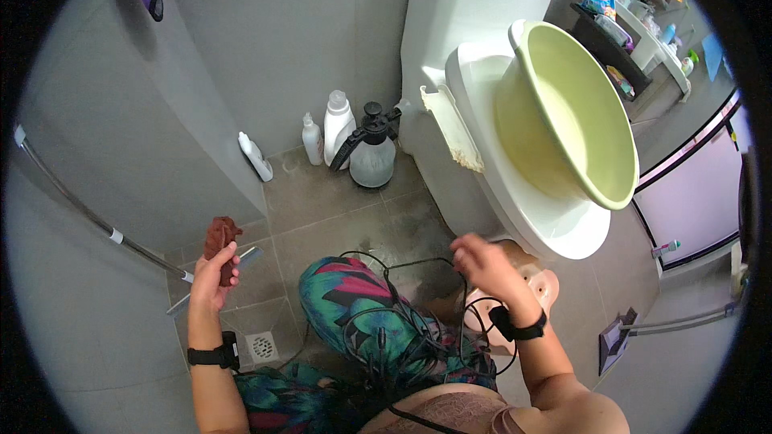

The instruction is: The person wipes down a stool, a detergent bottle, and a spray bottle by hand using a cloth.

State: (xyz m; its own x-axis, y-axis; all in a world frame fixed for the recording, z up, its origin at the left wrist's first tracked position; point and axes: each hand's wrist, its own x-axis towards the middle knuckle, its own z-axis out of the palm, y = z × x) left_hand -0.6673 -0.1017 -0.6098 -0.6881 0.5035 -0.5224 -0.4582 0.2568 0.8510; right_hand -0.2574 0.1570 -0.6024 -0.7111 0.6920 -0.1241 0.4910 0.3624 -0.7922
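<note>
My left hand [212, 279] is closed around a bunched brown cloth [223, 239], beside the grey wall and above the tiled floor. My right hand [487, 270], slightly blurred, has loosely bent fingers and nothing visible in it. It hovers over black cables [426, 264], close to the front of the white toilet [555, 229] and a pinkish plastic stool [544, 285]. A large pale green basin [515, 124] sits tilted on the toilet. Black straps wrap both my wrists.
A black-topped pump sprayer [372, 153] and white bottles [338, 124] stand against the wall. Another white bottle [255, 157] leans farther left. There is a floor drain [261, 346] near my left forearm, a long-handled squeegee [112, 233] at left and a dustpan [615, 341] at right.
</note>
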